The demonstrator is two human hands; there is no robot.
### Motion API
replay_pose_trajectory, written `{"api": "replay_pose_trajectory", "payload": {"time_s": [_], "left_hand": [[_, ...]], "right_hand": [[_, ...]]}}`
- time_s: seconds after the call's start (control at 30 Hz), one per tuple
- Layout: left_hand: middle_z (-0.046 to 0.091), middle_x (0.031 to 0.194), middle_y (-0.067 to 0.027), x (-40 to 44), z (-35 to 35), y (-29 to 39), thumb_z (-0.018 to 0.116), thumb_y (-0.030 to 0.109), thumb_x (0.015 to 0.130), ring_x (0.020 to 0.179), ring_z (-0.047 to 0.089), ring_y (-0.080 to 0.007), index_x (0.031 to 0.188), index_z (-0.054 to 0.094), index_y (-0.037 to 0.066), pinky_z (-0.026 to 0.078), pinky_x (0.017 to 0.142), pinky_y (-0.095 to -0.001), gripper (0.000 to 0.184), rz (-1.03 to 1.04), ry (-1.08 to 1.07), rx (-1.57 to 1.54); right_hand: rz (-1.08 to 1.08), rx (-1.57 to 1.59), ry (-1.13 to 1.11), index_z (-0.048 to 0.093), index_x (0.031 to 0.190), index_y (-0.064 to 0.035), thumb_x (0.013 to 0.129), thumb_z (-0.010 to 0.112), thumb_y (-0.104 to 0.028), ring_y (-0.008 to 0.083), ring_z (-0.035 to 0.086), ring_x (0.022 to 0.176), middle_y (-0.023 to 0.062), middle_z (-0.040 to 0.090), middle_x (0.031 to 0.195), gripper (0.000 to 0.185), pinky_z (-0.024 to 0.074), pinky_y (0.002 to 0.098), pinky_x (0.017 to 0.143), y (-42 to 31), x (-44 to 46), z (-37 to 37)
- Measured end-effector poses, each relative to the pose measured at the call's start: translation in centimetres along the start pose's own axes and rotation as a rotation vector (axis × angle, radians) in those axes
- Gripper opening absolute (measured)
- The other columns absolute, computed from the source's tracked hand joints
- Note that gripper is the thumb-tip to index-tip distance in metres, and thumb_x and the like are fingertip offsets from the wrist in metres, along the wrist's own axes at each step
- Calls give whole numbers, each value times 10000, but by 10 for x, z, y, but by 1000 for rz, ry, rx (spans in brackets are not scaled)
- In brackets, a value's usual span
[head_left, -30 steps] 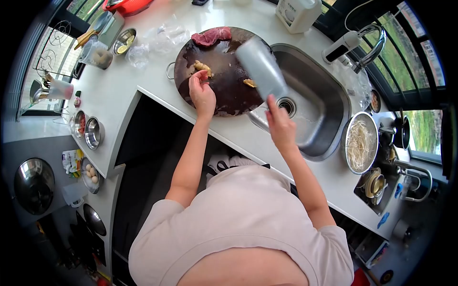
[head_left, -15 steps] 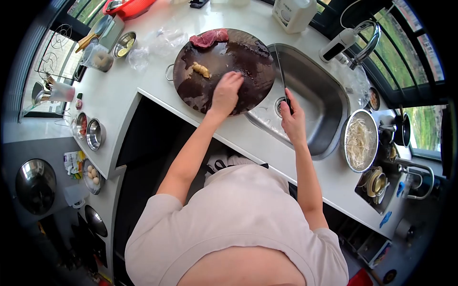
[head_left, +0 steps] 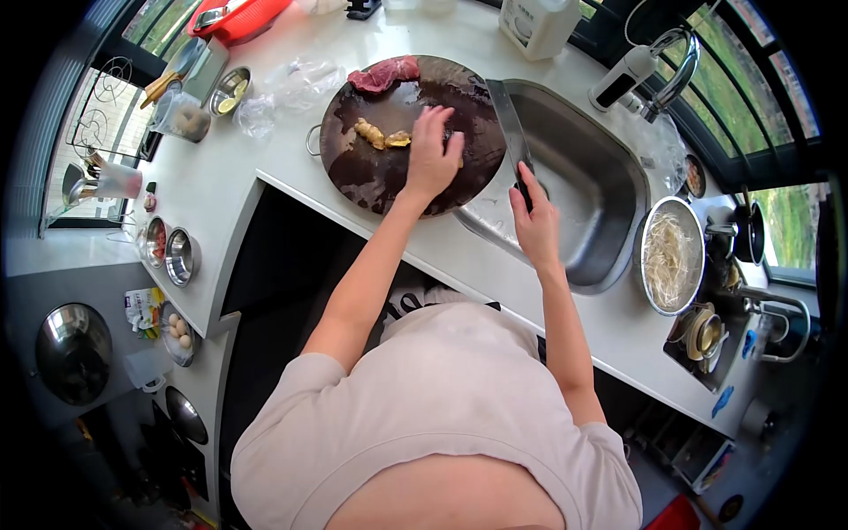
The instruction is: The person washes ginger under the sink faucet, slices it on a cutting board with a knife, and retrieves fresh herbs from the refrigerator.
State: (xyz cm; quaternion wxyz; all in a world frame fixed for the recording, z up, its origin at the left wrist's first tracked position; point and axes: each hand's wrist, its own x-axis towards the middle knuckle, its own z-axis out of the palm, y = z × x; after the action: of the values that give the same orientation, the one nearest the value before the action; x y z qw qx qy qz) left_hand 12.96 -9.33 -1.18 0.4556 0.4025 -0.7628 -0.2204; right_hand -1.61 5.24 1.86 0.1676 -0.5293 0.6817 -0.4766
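Note:
My left hand (head_left: 433,159) is over the round dark cutting board (head_left: 362,181), its fingers apart and slightly blurred, with nothing seen in them. Just left of its fingers lies a piece of ginger (head_left: 369,133), and a smaller cut ginger piece (head_left: 398,140) with a yellow face sits beside it. A slab of raw red meat (head_left: 384,74) rests at the board's far edge. My right hand (head_left: 536,228) is wrapped round the black handle of a kitchen knife (head_left: 509,122). Its broad blade points away from me, along the board's right edge by the sink.
The steel sink (head_left: 587,177) adjoins the board on the right, with a faucet (head_left: 676,75) behind. A bowl of pale shreds (head_left: 669,256) stands right of it. To the left are crumpled plastic bags (head_left: 287,93), a bowl of lemon slices (head_left: 230,91) and small steel bowls (head_left: 182,256).
My left hand has opened and shifted slightly right and away from me. A small ginger piece now lies beside the larger one. The knife has turned, showing more of its blade's flat side.

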Motion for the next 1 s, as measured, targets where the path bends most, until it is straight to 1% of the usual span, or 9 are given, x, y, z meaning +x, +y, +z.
{"api": "replay_pose_trajectory", "payload": {"time_s": [0.13,0.23,0.3,0.47,0.6,0.73,0.83,0.9,1.0], "left_hand": [[563,1026,-130,-3,-50,1,528,75,860,958,550,-264,1078,563,17,439,850,-345,228,-316,243,-176],[555,1087,-89,-11,-61,-21,498,33,890,983,557,-157,1086,564,-6,439,860,-274,210,-355,440,-183],[556,1075,-87,-14,-65,-31,493,30,895,971,557,-156,1075,557,-20,444,865,-276,197,-402,439,-131],[589,959,-54,-22,-60,-19,544,45,891,876,572,-132,988,604,-6,460,791,-272,125,-366,350,-56],[623,927,-109,-30,-38,3,592,-25,790,899,587,-276,886,642,21,474,796,-351,117,40,-51,-87],[618,946,-114,-28,-21,4,593,-32,741,962,570,-292,886,641,9,471,838,-367,158,255,-254,-31],[610,973,-120,-25,-18,0,583,-24,753,999,554,-300,913,633,2,469,853,-372,170,285,-282,5],[606,985,-125,-25,-18,-2,579,-18,759,1013,547,-307,931,630,1,469,858,-376,180,293,-287,20],[605,993,-132,-26,-19,-5,580,-14,762,1023,543,-317,951,627,1,469,861,-380,195,300,-289,41]], "right_hand": [[-194,-251,88,479,1336,-115,866,620,-135,239,557,598,73,596,755,491,472,337,577,-30,3,-5],[-333,-383,141,471,1348,-147,833,655,-140,219,519,541,56,498,640,546,440,364,492,-33,-15,7],[-139,-820,-326,493,1322,-234,874,596,-275,246,592,559,94,537,642,461,457,359,489,-3,-42,26],[-257,-281,-220,438,1366,-191,897,577,-202,261,534,443,90,509,565,490,440,385,427,19,-33,26],[607,477,-383,438,1351,-78,936,544,-200,28,321,381,-50,380,575,445,259,211,332,-33,-7,-21],[661,431,-478,461,1353,-120,916,556,-217,43,355,395,-40,416,562,458,296,231,333,-34,-5,-36],[582,173,-567,482,1332,-86,918,554,-233,87,424,445,5,465,583,445,369,258,417,-46,-12,-42],[402,-8,-584,492,1309,-60,927,527,-253,188,528,622,111,585,724,430,439,306,646,-45,-19,-42],[499,-5,-632,491,1311,-65,944,487,-265,265,569,765,187,634,890,418,435,341,790,-57,-19,-48]]}}
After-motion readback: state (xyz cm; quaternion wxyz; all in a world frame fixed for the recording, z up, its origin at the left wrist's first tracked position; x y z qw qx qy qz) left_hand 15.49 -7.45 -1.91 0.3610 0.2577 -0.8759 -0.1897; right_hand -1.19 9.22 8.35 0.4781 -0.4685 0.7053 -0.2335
